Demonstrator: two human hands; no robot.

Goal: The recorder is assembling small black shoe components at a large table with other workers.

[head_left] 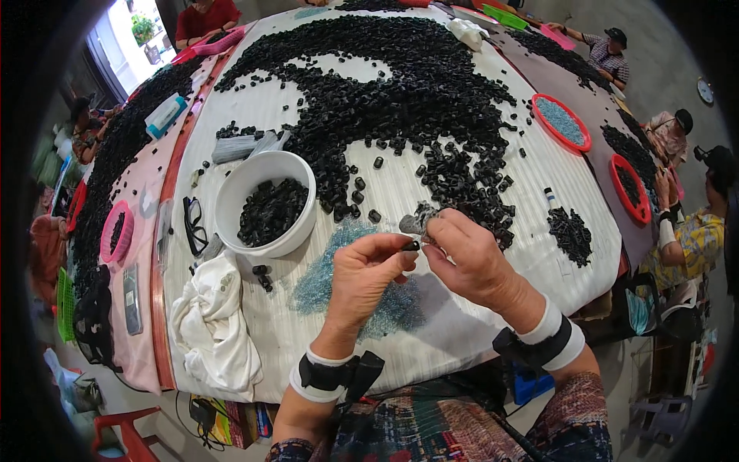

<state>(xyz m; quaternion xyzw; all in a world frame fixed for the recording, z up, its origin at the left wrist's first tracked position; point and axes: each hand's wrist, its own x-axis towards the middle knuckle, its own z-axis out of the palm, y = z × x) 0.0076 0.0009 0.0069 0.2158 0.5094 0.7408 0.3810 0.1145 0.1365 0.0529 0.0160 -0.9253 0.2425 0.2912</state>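
My left hand [356,279] pinches a small black cylindrical piece [412,246] between thumb and fingertips. Close beside it, my right hand [479,263] has its fingers closed around a grey, crumpled, cloth-like thing [414,222]; its exact kind I cannot make out. Beneath both hands spreads a pile of tiny shiny blue-grey pieces [319,279]. Left of them stands a white bowl [299,225] partly filled with black pieces [271,212]. Beyond my hands, a wide heap of similar black pieces [385,108] covers much of the white-covered table [454,323].
Left lie eyeglasses [195,227], a white cloth [217,327] and a phone [133,299]. At right are a red basket [562,123] of blue-grey pieces, another red basket [630,189] and a small pile of thin black parts [570,235]. Several people sit around the table.
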